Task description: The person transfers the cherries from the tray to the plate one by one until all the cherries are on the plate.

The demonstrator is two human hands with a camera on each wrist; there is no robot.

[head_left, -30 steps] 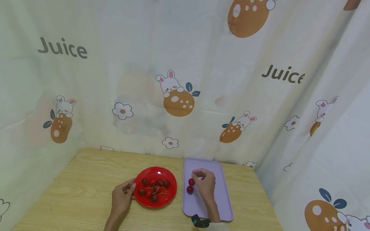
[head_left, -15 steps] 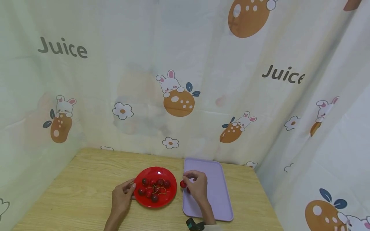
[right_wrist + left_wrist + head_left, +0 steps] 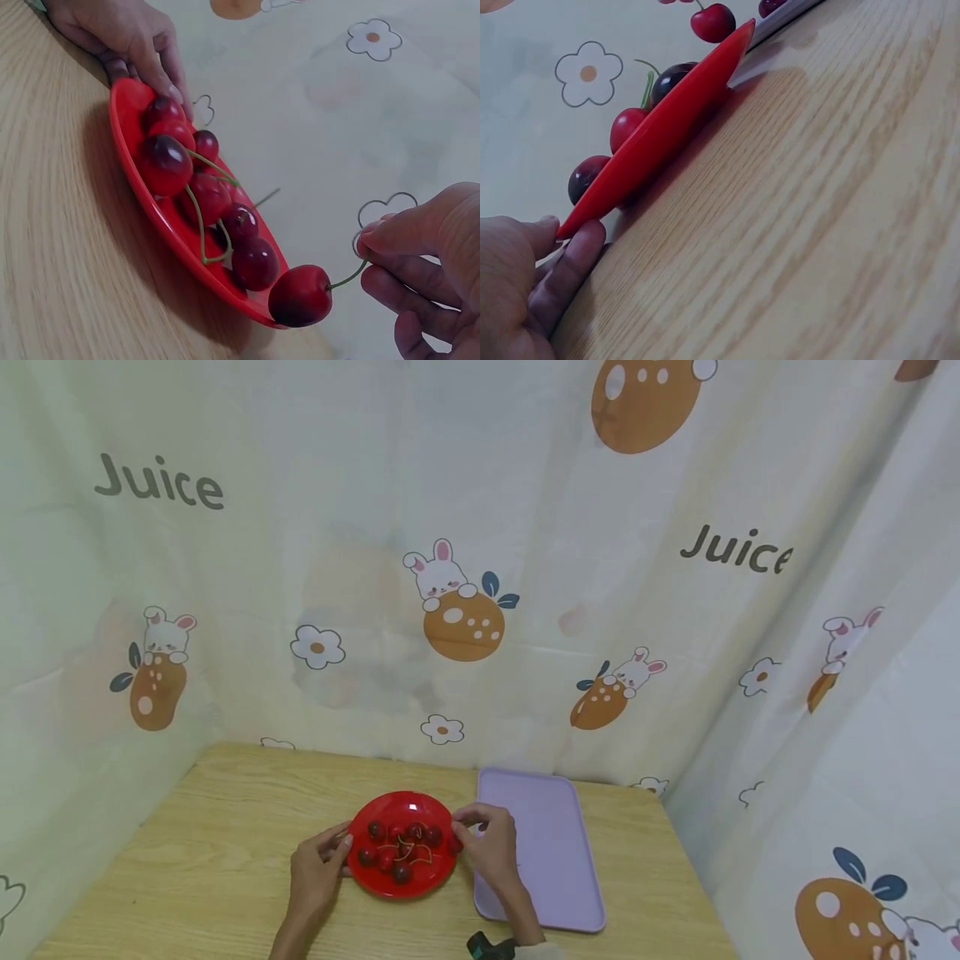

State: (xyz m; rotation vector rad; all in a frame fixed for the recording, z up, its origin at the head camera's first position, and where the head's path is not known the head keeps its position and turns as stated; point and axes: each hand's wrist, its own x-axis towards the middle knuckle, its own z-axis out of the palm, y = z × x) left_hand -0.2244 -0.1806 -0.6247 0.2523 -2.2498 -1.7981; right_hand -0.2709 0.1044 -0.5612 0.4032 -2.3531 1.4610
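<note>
My left hand (image 3: 317, 872) holds the left rim of a red plate (image 3: 405, 802), thumb above and fingers below. Several dark red cherries (image 3: 166, 163) lie on the plate, some with green stems. At the plate's right rim, my right hand (image 3: 491, 847) pinches one cherry (image 3: 300, 296) by its stem between thumb and fingertips. That cherry hangs at the rim; whether it touches the plate I cannot tell. In the left wrist view another cherry (image 3: 771, 7) shows at the tray's edge, mostly cut off by the frame.
A lilac rectangular tray (image 3: 555, 860) lies right of the plate, partly beneath the right hand and forearm. The wooden table (image 3: 247, 810) runs back to a printed curtain (image 3: 360, 693) that also hangs at both sides.
My right hand has moved left from over the tray to the plate's right rim, carrying the cherry by its stem. My left hand and the plate have stayed in place.
</note>
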